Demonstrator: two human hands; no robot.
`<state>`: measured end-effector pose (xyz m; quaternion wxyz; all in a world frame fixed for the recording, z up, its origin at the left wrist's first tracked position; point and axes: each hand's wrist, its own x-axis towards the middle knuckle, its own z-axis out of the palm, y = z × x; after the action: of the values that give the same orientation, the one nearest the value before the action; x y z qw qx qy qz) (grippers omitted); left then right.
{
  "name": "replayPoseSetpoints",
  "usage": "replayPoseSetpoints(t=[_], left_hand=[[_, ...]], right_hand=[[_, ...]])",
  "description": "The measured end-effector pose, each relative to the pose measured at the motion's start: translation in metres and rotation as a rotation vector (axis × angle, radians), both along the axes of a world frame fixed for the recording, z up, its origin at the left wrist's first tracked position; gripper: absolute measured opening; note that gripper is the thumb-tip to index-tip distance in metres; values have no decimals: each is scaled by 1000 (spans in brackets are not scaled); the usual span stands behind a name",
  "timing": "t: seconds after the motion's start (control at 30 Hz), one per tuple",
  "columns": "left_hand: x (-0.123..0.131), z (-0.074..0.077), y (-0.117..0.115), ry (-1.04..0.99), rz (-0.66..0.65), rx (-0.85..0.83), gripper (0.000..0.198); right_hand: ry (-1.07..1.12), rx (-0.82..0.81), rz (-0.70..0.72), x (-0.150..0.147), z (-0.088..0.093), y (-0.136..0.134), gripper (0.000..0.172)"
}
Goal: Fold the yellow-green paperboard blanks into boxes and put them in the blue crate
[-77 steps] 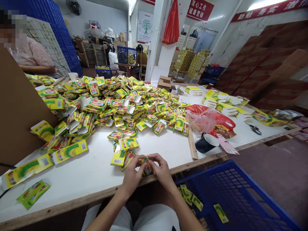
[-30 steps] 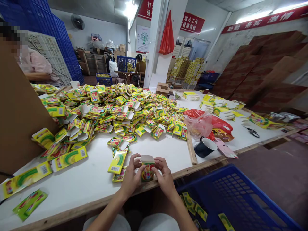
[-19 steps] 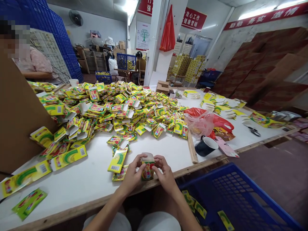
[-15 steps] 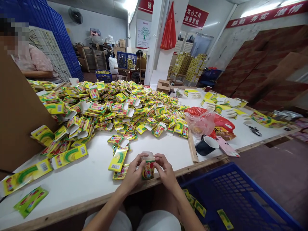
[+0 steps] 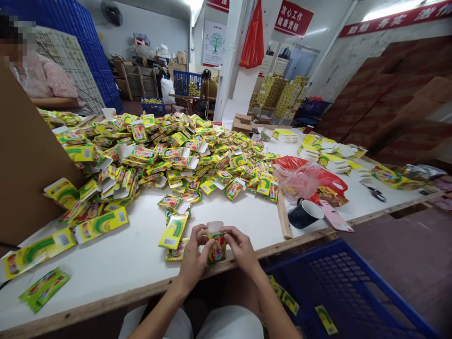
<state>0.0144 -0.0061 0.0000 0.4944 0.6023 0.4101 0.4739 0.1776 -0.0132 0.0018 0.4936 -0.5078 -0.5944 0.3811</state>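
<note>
Between my two hands, close to the table's front edge, stands a small printed candy box (image 5: 216, 248) with its white top flap (image 5: 215, 227) raised. My left hand (image 5: 196, 249) grips the box's left side, thumb on the front. On the other side my right hand (image 5: 238, 245) pinches the upper right edge with thumb and fingers. Just left of my left hand lies a yellow box (image 5: 173, 230) with a barcode, over other boxes that it partly covers. Behind it spreads a big heap of similar yellow and green boxes (image 5: 169, 155), many with open white flaps.
A wooden strip (image 5: 282, 214) divides the white table (image 5: 137, 245). Right of it are a dark mug (image 5: 304, 214), a pink phone (image 5: 335, 216), a red plastic bag (image 5: 328, 179) and scissors (image 5: 375, 193). A blue crate (image 5: 353, 282) with boxes stands below. Cardboard (image 5: 31, 150) and a co-worker (image 5: 52, 84) are left.
Both hands stay on the box, and the right fingers have shifted slightly along its upper edge. The whole view has moved a little.
</note>
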Motion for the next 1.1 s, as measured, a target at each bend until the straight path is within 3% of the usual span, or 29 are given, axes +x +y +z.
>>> replayPoseSetpoints(t=[0.13, 0.33, 0.53, 0.8, 1.1], left_hand=[[-1, 3, 0, 129, -4, 26, 15], [2, 0, -3, 79, 68, 147, 21], [1, 8, -6, 195, 53, 233, 13], [0, 11, -1, 207, 104, 176, 18], [2, 21, 5, 141, 81, 67, 17]], right_hand=[[-47, 44, -27, 0, 2, 6, 18], [111, 85, -89, -9, 4, 8, 14], [-27, 143, -25, -10, 12, -8, 12], [-155, 200, -118, -14, 16, -5, 11], [-342, 174, 35, -6, 34, 9, 12]])
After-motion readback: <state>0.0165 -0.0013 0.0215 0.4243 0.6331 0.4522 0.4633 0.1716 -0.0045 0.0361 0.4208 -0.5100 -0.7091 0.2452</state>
